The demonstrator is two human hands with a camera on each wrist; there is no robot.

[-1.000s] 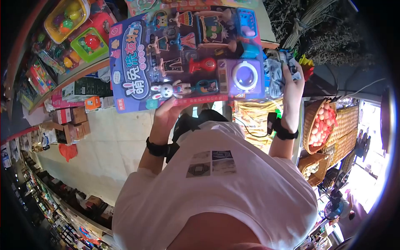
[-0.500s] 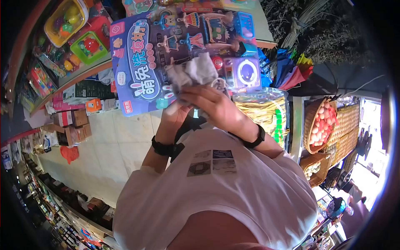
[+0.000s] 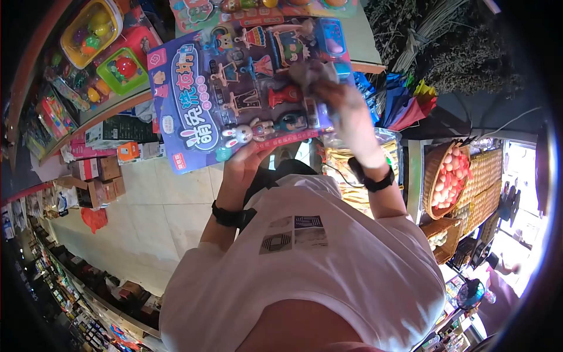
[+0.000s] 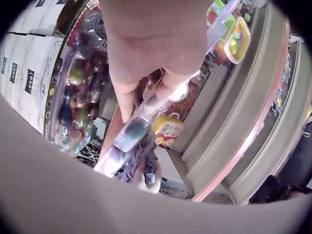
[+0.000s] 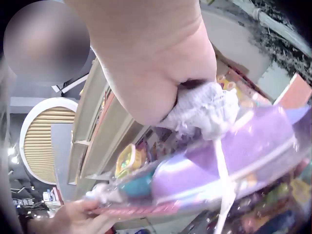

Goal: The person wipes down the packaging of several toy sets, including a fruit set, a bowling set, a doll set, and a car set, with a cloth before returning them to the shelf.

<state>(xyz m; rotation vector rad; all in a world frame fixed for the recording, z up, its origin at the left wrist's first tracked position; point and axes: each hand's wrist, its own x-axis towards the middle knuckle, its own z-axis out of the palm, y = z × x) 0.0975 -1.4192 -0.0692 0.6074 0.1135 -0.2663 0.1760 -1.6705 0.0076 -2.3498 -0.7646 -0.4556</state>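
A toy blister pack [image 3: 183,144] with a purple card, a white rabbit figure [image 3: 237,135] and small doll clothes is held up in front of me. My left hand [image 3: 243,164] grips its lower edge, thumb and fingers on either side of the pack in the left wrist view. My right hand [image 3: 353,120], blurred, holds a bunched grey cloth [image 5: 207,109] against the right part of the pack's clear front. A white string [image 5: 222,170] hangs from the cloth. Hand and cloth hide much of the purple toy washing machine [image 3: 317,112].
Another toy pack [image 3: 196,12] lies on the shelf beyond. Yellow [image 3: 70,44] and green [image 3: 141,85] toy tubs stand at upper left. Folded umbrellas [image 3: 404,108] and a basket of eggs [image 3: 431,193] are on the right. Cardboard boxes [image 3: 108,167] sit lower left.
The right hand has brought the cloth from the pack's right edge to its lower middle, then up and right across its front. The left hand keeps its grip; the pack has tilted slightly.
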